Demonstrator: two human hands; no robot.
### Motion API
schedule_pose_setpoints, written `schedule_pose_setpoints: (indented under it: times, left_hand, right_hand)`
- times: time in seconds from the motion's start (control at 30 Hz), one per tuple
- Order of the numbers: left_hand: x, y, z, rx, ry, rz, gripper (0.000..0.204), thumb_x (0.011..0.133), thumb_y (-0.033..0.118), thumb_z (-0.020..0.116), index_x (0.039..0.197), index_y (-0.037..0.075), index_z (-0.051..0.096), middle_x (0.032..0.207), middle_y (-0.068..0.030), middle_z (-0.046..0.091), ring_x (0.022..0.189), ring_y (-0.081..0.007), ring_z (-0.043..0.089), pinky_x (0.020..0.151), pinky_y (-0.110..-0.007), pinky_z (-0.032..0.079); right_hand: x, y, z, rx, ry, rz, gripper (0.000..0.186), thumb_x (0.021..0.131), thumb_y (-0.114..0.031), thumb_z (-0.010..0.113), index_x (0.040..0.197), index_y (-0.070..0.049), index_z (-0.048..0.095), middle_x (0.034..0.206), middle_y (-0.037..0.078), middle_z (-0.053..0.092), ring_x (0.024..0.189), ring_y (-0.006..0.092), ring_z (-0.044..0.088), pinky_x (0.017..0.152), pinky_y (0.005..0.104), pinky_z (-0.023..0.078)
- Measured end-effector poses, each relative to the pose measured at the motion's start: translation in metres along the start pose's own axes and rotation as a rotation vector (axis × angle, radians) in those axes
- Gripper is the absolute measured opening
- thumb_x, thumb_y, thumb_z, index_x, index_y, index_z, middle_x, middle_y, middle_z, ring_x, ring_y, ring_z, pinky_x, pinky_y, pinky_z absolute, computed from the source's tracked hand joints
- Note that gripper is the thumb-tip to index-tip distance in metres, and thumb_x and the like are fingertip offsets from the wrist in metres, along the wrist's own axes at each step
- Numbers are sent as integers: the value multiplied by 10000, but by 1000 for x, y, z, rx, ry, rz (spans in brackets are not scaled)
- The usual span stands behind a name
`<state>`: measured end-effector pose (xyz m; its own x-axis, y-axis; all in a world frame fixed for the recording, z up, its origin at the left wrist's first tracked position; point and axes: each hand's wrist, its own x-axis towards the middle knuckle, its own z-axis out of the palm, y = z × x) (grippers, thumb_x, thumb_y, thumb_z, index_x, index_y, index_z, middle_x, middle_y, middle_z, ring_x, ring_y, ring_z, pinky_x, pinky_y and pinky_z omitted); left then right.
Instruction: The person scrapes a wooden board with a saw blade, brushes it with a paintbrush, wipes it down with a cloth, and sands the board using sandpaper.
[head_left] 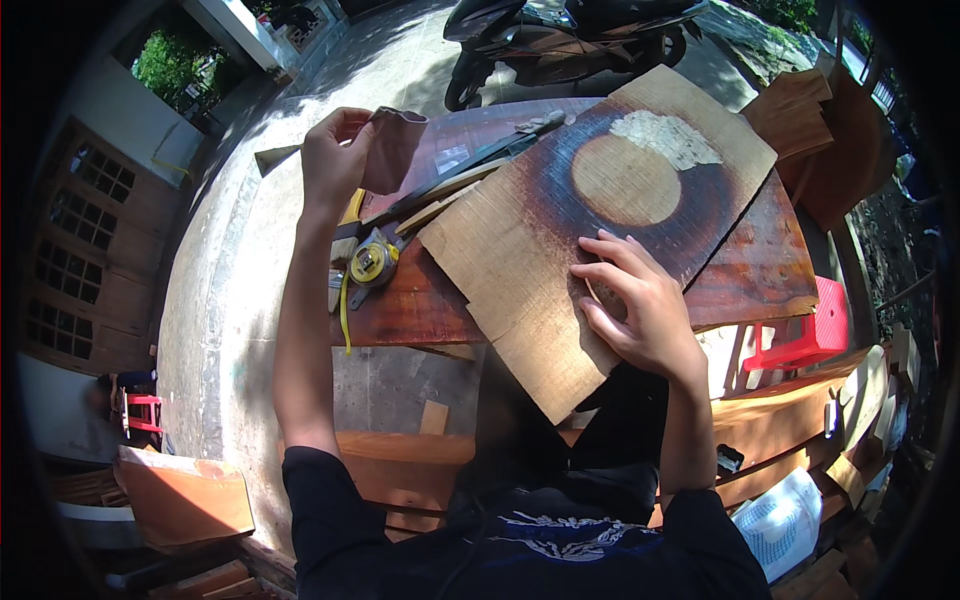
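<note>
My left hand [335, 160] is raised at the upper left, pinching a folded brownish-grey sheet [392, 152], perhaps sandpaper. My right hand [625, 305] rests with spread fingers on a pale wooden board [500, 260], which bears a dark burnt ring round a light disc [625, 178] and a rough whitish patch [665, 136]. The board lies tilted across a reddish-brown wooden table [760, 260]. To its left lie a yellow tape measure [369, 263], a long dark strip-like tool [430, 197], thin wood strips [452, 193] and what looks like a brush [342, 247].
A motor scooter [560, 40] stands behind the table. A red plastic stool [815, 325] is at the right, near stacked planks [780, 395]. Dark wood pieces [800, 125] lean at the upper right. A person [130, 385] is by another red stool at far left, near a slab [185, 505].
</note>
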<state>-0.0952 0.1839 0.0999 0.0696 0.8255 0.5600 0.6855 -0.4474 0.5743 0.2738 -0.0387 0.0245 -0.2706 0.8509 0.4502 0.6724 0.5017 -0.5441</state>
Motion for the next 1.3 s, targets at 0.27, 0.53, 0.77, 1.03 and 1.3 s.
schedule_pose_setpoints:
  times: [0.27,0.53,0.77,1.03,1.3]
  left_hand:
    - [-47,122,0,-160,-14,323,164,974,70,810,1135,55,840,1044,-58,823,967,-147,764,857,-307,585]
    - [-97,178,42,-226,-328,703,204,851,114,907,1051,127,869,992,-21,795,914,-209,723,811,-358,553]
    - [-103,185,66,-315,-377,785,207,860,156,904,1063,148,859,964,-13,756,905,-209,697,823,-362,534]
    - [-114,193,84,-377,-315,858,173,872,212,897,1010,128,836,918,7,719,886,-192,690,857,-384,526]
    - [-115,195,101,-266,-286,975,168,880,177,862,1023,152,778,1102,-5,717,1085,-254,705,916,-423,549]
  right_hand:
    - [-1,-7,-11,403,37,82,379,922,-54,754,1300,-61,738,1376,145,719,1319,357,683,1138,463,535]
    - [-14,-29,-35,659,249,81,351,982,-59,696,1327,-2,725,1279,143,740,1180,204,722,908,321,579]
    - [-39,-34,-25,1026,242,289,403,1020,-115,704,1382,43,625,1318,130,676,1221,219,686,945,330,577]
    - [-66,-25,-20,1053,172,347,613,1006,-167,726,1534,45,500,1408,166,653,1336,267,653,1017,387,587]
    - [-52,-40,-7,1223,195,345,923,964,-425,757,1622,101,378,1482,200,596,1402,289,615,1068,445,581]
